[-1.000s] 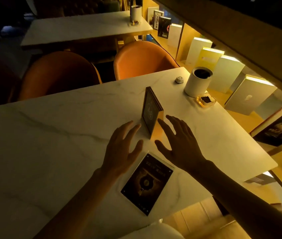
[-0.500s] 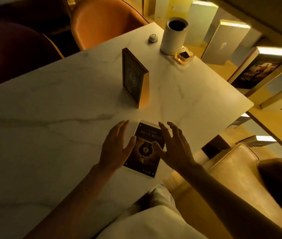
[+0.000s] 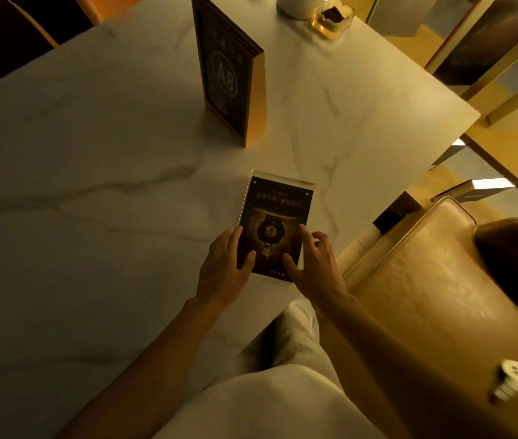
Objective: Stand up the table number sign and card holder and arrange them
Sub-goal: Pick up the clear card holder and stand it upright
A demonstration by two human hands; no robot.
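The table number sign [image 3: 224,74], a dark wood-edged block marked "A8", stands upright on the white marble table [image 3: 77,185]. Nearer to me the card holder [image 3: 275,210], a clear acrylic frame with a dark card inside, lies flat near the table's front edge. My left hand [image 3: 224,267] grips its left edge, thumb on top of the card. My right hand [image 3: 311,264] holds its right edge, thumb on the card and fingers curled over the side. The holder's lower corners are hidden under my hands.
A white cylinder [image 3: 299,4] and a small amber glass dish [image 3: 332,19] stand at the table's far right corner. A tan leather seat [image 3: 441,296] is to the right below the table edge, and an orange chair back [image 3: 93,7] shows beyond the table.
Both hands left the upright number sign, drew back toward me and closed on the flat card holder's two sides. The camera tilted down and closer to the table.
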